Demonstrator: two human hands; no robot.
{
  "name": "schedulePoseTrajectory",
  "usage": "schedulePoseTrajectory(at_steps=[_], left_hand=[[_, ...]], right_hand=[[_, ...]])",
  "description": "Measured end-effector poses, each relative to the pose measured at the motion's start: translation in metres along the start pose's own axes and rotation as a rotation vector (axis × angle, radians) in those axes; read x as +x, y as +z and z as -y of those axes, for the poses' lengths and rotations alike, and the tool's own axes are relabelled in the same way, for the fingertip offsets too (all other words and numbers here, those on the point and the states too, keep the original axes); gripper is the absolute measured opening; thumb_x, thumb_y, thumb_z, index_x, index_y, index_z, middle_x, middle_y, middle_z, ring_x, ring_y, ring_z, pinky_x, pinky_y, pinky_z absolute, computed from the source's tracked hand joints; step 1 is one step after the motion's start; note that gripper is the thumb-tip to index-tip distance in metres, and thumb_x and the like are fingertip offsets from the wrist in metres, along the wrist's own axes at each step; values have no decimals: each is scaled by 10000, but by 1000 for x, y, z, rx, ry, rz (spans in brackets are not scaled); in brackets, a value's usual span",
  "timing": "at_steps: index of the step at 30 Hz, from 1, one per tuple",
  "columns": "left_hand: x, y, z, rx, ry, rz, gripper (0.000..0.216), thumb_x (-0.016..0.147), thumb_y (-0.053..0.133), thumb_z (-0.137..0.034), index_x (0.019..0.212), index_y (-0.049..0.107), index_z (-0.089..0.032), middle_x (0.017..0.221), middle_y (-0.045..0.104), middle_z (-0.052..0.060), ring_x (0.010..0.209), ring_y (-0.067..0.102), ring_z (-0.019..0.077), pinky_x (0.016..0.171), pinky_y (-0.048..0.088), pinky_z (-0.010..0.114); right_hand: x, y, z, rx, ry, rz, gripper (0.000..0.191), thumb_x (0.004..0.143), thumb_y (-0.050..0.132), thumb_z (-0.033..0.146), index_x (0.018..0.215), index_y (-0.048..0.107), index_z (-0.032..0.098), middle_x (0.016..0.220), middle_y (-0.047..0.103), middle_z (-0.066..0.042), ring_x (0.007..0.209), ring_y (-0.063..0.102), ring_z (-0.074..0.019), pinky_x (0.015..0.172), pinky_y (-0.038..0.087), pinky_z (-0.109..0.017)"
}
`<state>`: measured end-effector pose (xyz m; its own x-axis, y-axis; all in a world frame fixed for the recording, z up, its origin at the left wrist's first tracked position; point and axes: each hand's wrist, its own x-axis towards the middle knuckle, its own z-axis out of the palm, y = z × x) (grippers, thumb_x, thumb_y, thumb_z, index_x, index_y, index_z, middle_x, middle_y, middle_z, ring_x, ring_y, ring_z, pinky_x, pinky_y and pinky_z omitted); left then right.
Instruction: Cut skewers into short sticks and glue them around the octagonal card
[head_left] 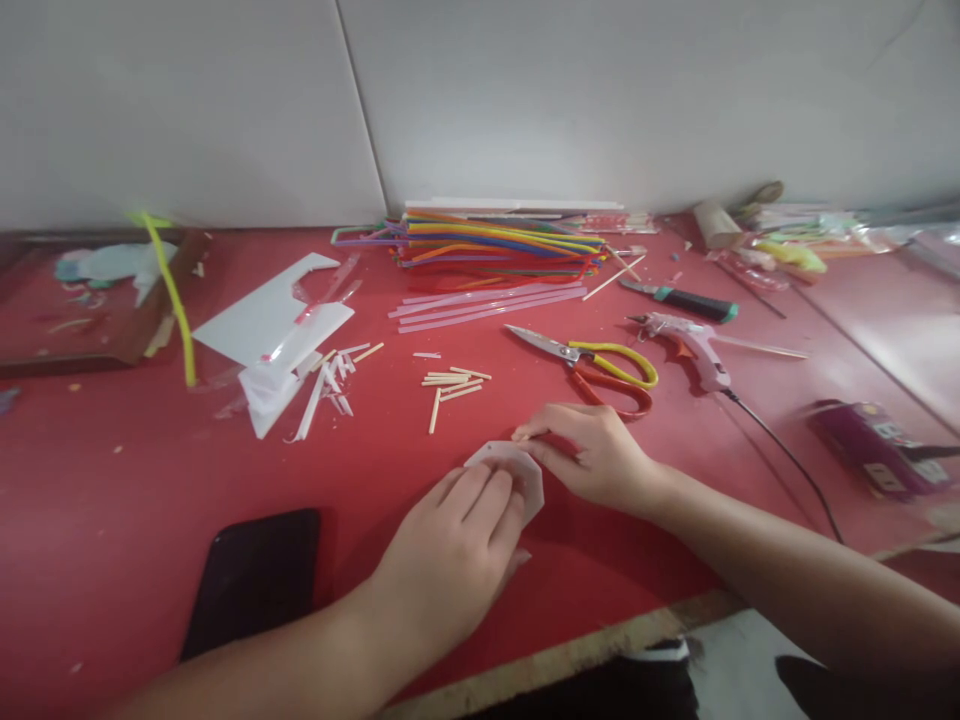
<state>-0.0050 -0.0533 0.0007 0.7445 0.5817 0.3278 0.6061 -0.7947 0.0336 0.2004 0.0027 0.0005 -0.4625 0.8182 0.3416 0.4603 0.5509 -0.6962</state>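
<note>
My left hand grips a small white angular card piece from above, its fingers lying over most of it. A tiny dark dot or hole shows near the card's upper edge. At the card's upper right corner my right hand is closed in a pinch; what sits between its fingertips is too small to make out. Just beyond the hands lie several short wooden sticks. Scissors with one yellow and one red handle rest behind my right hand.
A pink glue gun with its cord lies right, beside a utility knife. Pink strips and a colourful pipe-cleaner bundle are behind. White card scraps, a yellow pipe cleaner and a black phone occupy the left.
</note>
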Motion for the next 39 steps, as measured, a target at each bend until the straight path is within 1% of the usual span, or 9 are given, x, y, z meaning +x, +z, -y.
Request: schedulePoseTrajectory(at_steps=[5, 9, 13, 17, 20, 27, 34, 37, 39], left_hand=[[0, 1, 1, 4, 10, -18, 340, 866, 603, -276, 1126, 649, -62, 1087, 699, 126, 971, 630, 301, 858, 522, 424], [1, 1, 1, 4, 6, -12, 351, 875, 593, -282, 1147, 642, -65, 1103, 696, 126, 980, 631, 302, 857, 524, 420], [1, 1, 1, -4, 5, -9, 341, 871, 597, -279, 1136, 646, -69, 1092, 700, 121, 978, 634, 300, 858, 527, 420], [1, 1, 1, 3, 7, -14, 347, 870, 599, -282, 1137, 648, -64, 1096, 700, 125, 986, 634, 302, 869, 526, 422], [2, 0, 1, 2, 11, -8, 351, 871, 595, -291, 1139, 650, -71, 1097, 701, 122, 978, 636, 299, 859, 530, 416], [1, 0, 1, -12, 3, 5, 333, 876, 582, -282, 1133, 654, -84, 1093, 702, 119, 989, 637, 300, 860, 527, 412], [0, 1, 2, -15, 14, 5, 363, 884, 572, -289, 1164, 644, -71, 1116, 696, 128, 1006, 632, 310, 869, 530, 424], [1, 0, 3, -21, 11, 9, 354, 881, 577, -292, 1154, 648, -78, 1095, 699, 125, 990, 637, 309, 854, 536, 424], [2, -1, 3, -27, 12, 12, 348, 874, 591, -296, 1138, 651, -77, 1097, 697, 131, 1000, 637, 313, 854, 537, 423]], right_hand=[[2, 3, -3, -35, -52, -35, 108, 892, 603, 215, 789, 607, 184, 742, 681, -26, 664, 638, -121, 613, 506, -227], [1, 2, -2, -4, -44, -6, 62, 885, 592, 151, 841, 625, 180, 788, 703, -31, 720, 662, -120, 665, 519, -222], [0, 0, 0, 10, -9, 25, 116, 875, 565, 104, 915, 643, 180, 849, 722, -36, 777, 679, -126, 706, 530, -225], [2, 1, -2, -12, -17, 3, 68, 883, 591, 162, 828, 627, 180, 777, 698, -28, 701, 657, -123, 641, 513, -223], [2, 3, -5, -21, -27, -13, 119, 894, 607, 229, 784, 611, 184, 737, 677, -22, 660, 635, -120, 607, 499, -224], [0, 1, -2, 7, -12, 25, 98, 897, 550, 129, 900, 633, 182, 849, 722, -43, 775, 682, -134, 699, 528, -231], [1, 3, -5, -17, -26, 34, 42, 898, 587, 193, 875, 618, 180, 794, 680, -36, 713, 648, -137, 648, 522, -243], [-1, 3, -3, -19, -66, -18, 47, 896, 581, 160, 907, 620, 184, 815, 695, -38, 740, 665, -138, 670, 536, -244], [-2, 1, -1, 6, -110, -122, 90, 881, 591, 121, 932, 613, 191, 838, 706, -39, 776, 679, -140, 711, 549, -249]])
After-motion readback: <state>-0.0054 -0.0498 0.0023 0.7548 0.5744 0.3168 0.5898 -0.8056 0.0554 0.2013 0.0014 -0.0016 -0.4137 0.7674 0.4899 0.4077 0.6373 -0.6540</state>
